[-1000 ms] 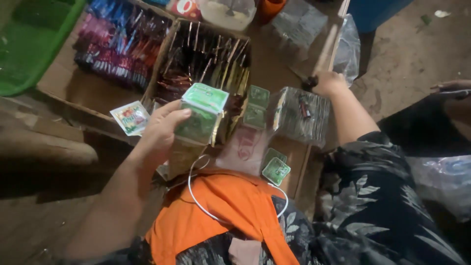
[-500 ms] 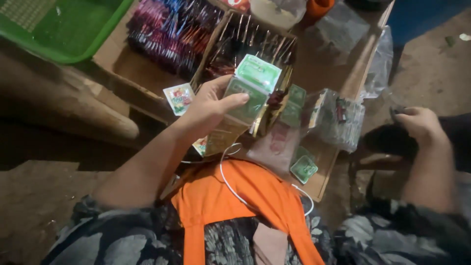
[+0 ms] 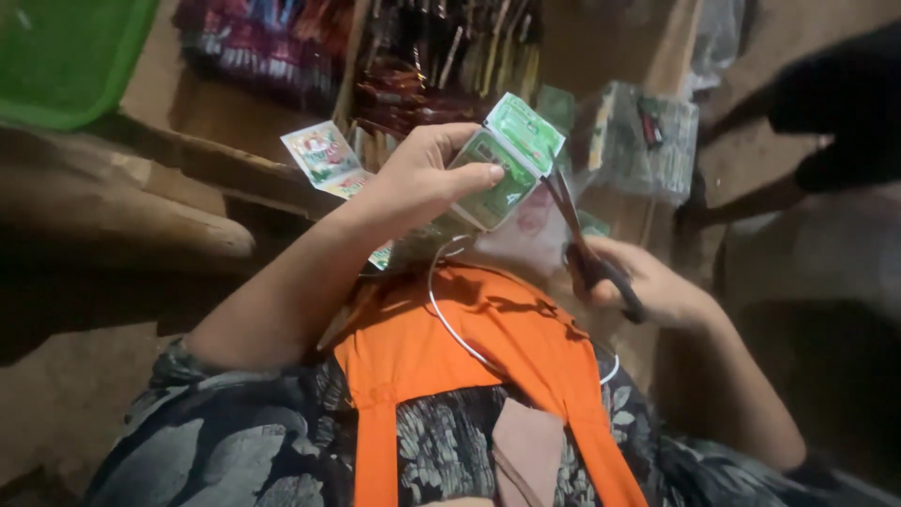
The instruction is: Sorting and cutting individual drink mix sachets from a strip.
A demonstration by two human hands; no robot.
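Note:
My left hand (image 3: 422,178) grips a strip of green sachets (image 3: 507,155), held up in front of me with the thumb across its face. My right hand (image 3: 648,286) holds black-handled scissors (image 3: 587,249); their blades point up and reach the lower right edge of the green strip. More small sachets (image 3: 324,155) hang or lie just left of my left hand. An orange cloth (image 3: 469,347) lies on my lap below both hands, with a thin white cord (image 3: 446,319) across it.
A cardboard box (image 3: 676,56) ahead holds rows of dark and multicoloured sachet packs (image 3: 441,56). A clear-wrapped bundle (image 3: 643,141) sits at its right. A green plastic tray (image 3: 66,56) lies at top left. A dark sleeve of another person (image 3: 835,103) is at right.
My right hand came back from the far right holding scissors and brought them up to the green strip. My left hand lifted the strip slightly; the view shifted closer.

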